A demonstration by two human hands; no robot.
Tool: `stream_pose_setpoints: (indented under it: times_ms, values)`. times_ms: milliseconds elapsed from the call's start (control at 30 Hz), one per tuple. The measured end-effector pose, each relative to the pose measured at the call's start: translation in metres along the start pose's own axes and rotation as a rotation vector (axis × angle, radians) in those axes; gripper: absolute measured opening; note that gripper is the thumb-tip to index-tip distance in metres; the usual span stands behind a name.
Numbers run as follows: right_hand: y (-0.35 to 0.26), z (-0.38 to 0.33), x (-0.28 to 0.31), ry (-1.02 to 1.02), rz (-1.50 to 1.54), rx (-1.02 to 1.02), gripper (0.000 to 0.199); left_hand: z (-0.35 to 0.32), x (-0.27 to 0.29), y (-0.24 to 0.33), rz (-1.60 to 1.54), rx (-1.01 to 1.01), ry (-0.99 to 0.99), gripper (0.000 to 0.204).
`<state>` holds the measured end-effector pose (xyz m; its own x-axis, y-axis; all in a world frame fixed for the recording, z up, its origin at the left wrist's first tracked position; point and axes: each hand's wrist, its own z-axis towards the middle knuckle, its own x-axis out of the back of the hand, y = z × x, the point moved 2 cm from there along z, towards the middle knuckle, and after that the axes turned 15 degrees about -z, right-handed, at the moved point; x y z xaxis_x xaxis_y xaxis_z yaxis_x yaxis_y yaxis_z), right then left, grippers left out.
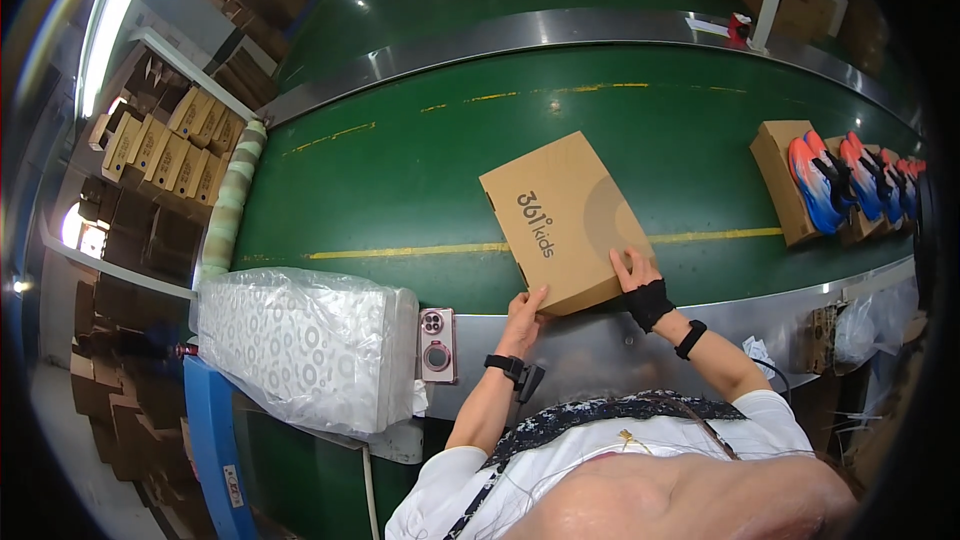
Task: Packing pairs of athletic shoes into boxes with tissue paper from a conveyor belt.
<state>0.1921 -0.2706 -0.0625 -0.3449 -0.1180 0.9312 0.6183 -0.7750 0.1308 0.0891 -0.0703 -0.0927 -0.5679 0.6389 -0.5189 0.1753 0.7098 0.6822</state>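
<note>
A closed brown cardboard shoebox (560, 215) with dark printing on its lid sits tilted in front of me, over the near edge of the green conveyor belt (380, 190). My left hand (523, 318) grips its near left corner, thumb on top and the other fingers hidden beneath or behind the side. My right hand (640, 278), in a black fingerless wrist wrap, is at the near right corner with its fingers bent over the lid. Whether the box rests on the belt or is slightly lifted, I cannot tell.
Boxes with red-and-blue shoes (822, 185) line up at the belt's right. At near left lies a plastic-wrapped stack of patterned white paper (310, 345), beside a phone (437, 345) on the metal edge (590, 350). Shoeboxes (165, 155) are piled at far left.
</note>
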Motion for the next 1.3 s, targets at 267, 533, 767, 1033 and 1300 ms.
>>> stream_pose_setpoints:
  times_ms: [267, 533, 767, 1033, 1300]
  values:
    - [0.000, 0.006, 0.007, 0.073, 0.030, 0.025, 0.051, 0.020, 0.028, -0.018, -0.027, -0.006, -0.005, 0.045]
    - [-0.009, 0.044, 0.056, 0.047, 0.130, 0.028, 0.035, 0.026, 0.011, 0.033, -0.191, 0.132, -0.127, 0.064]
    - [-0.032, 0.037, 0.174, 0.083, 0.700, 0.413, 0.031, -0.076, 0.042, 0.079, -0.414, -0.158, -0.161, 0.056]
    - [-0.016, 0.030, 0.305, 0.170, 1.883, 0.879, 0.025, -0.245, 0.093, 0.161, -0.674, -0.922, 0.061, 0.074]
    - [0.008, 0.008, 0.376, -0.277, 2.257, 1.356, 0.026, -0.285, 0.068, 0.190, -0.660, -0.969, -0.166, 0.074]
